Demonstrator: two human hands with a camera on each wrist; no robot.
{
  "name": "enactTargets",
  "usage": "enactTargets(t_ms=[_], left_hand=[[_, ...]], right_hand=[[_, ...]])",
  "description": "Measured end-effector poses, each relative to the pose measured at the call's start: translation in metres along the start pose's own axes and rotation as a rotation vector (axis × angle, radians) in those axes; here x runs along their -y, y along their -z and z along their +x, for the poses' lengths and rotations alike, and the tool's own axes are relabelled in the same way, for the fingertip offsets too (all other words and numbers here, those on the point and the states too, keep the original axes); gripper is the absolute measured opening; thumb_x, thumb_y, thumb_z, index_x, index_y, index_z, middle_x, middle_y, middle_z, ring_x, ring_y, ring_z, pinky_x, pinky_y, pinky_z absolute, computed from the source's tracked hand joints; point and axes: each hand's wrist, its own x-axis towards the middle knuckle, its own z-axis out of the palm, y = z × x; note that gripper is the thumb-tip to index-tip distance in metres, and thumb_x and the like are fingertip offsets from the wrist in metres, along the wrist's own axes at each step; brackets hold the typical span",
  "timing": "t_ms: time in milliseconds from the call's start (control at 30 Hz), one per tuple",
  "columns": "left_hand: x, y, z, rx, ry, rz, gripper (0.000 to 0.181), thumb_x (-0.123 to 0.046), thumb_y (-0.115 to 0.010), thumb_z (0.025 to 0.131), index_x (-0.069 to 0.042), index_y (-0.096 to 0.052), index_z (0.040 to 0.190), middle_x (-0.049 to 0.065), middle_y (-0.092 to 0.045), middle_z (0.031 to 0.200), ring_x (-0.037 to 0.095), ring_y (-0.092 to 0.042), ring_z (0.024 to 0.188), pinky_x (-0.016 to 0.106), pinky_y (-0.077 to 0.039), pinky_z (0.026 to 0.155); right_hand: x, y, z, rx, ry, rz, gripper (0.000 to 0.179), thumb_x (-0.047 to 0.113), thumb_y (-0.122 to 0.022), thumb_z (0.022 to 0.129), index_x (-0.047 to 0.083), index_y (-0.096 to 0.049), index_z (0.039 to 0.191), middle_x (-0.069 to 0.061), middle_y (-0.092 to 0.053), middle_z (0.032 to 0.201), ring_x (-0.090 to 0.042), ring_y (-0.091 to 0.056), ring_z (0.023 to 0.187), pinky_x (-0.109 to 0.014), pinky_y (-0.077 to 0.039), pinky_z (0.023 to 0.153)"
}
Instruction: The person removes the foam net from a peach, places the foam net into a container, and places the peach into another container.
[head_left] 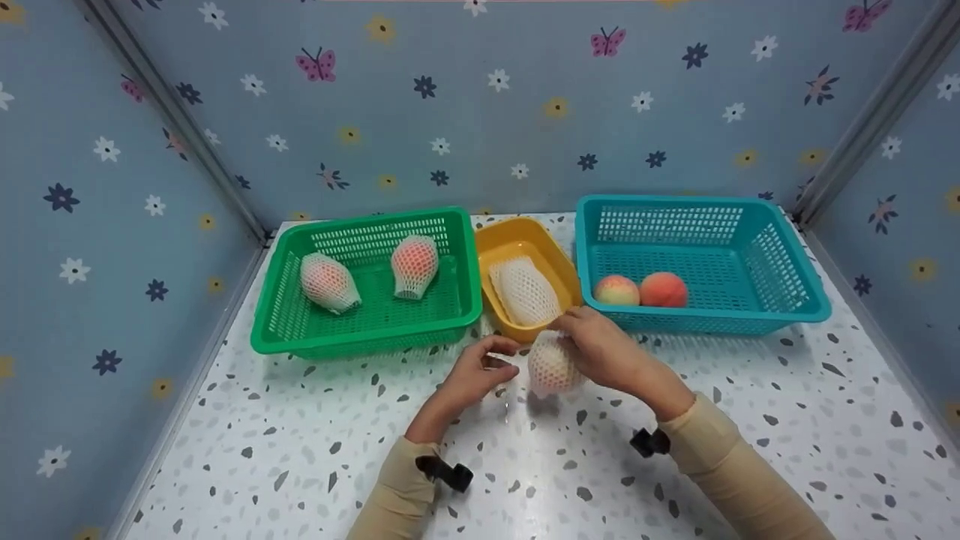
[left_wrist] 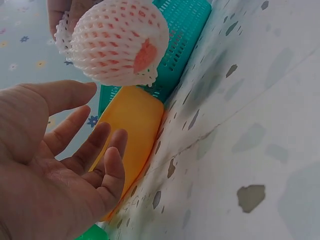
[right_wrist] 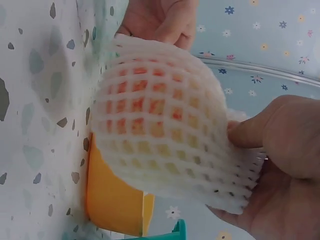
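Netted peach held above a speckled tabletop (head_left: 300,465), parts given from largest to smallest. The blue basket (head_left: 750,325), at right, contains two bare peaches (head_left: 664,289); the green basket (head_left: 367,345), at left, two netted fruits (head_left: 415,266). Between them stands a yellow tray (head_left: 501,241) with white foam netting (head_left: 525,291). Of the two hands, the right hand (head_left: 604,349) pinches the gathered end of the net between thumb and fingers; the left hand (head_left: 476,371), its fingers parted and loosely bent, holds nothing and lies just beside the fruit. The netted peach (head_left: 553,367) hangs in front of the tray, clear of the surface. It is probably light, firm but easily bruised; the foam should be soft, stretchy and able to slide over the skin. A cupped hold around the widest part would support it best, with a light pinch at the net's neck. The right fingertips are partly hidden behind the foam, and the left wrist view cuts that hand off. Whether the tray's netting is one piece or several cannot be told.
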Motion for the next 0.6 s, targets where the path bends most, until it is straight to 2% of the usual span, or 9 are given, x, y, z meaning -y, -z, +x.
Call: enactTargets(t_ms=[100, 233, 333, 433, 600], left_hand=[[0.000, 0.001, 0.001, 0.006, -0.014, 0.000, 0.031, 0.003, -0.062, 0.092, 0.010, -0.055, 0.122, 0.022, -0.054, 0.116, 0.044, -0.056, 0.102, 0.036, -0.052, 0.081], [0.000, 0.001, 0.000, 0.007, -0.013, 0.007, 0.031, 0.003, -0.061, 0.092, 0.011, -0.054, 0.122, 0.023, -0.054, 0.116, 0.044, -0.056, 0.102, 0.037, -0.052, 0.081], [-0.001, 0.002, 0.000, -0.001, -0.012, 0.020, 0.030, 0.002, -0.061, 0.093, 0.010, -0.055, 0.121, 0.024, -0.054, 0.116, 0.043, -0.057, 0.103, 0.036, -0.052, 0.081], [0.000, 0.003, 0.000, -0.005, -0.007, 0.029, 0.029, 0.001, -0.061, 0.093, 0.009, -0.056, 0.121, 0.025, -0.054, 0.117, 0.042, -0.057, 0.103, 0.037, -0.052, 0.083], [-0.001, 0.005, -0.001, -0.013, 0.053, 0.028, 0.030, -0.004, -0.061, 0.094, 0.006, -0.056, 0.122, 0.022, -0.054, 0.118, 0.038, -0.057, 0.102, 0.049, -0.050, 0.079]], right_hand=[[-0.002, 0.000, 0.002, -0.026, 0.035, 0.022, 0.031, 0.000, -0.065, 0.091, 0.008, -0.062, 0.121, -0.006, -0.063, 0.113, -0.021, -0.057, 0.103, -0.039, -0.049, 0.091], [-0.003, 0.006, 0.004, -0.081, 0.093, 0.092, 0.021, 0.001, -0.068, 0.090, 0.007, -0.065, 0.110, -0.004, -0.064, 0.100, -0.018, -0.058, 0.088, -0.034, -0.053, 0.078], [-0.002, 0.012, 0.006, -0.095, 0.118, 0.093, 0.013, 0.005, -0.070, 0.089, 0.007, -0.066, 0.101, -0.003, -0.063, 0.092, -0.017, -0.057, 0.080, -0.032, -0.053, 0.071], [-0.002, 0.016, 0.006, -0.091, 0.125, 0.054, 0.011, 0.008, -0.070, 0.090, 0.006, -0.067, 0.100, -0.003, -0.064, 0.092, -0.018, -0.058, 0.081, -0.033, -0.053, 0.072], [-0.002, 0.020, 0.004, -0.073, 0.119, 0.040, 0.012, 0.008, -0.070, 0.090, 0.007, -0.068, 0.102, -0.003, -0.064, 0.094, -0.018, -0.058, 0.084, -0.033, -0.053, 0.074]])
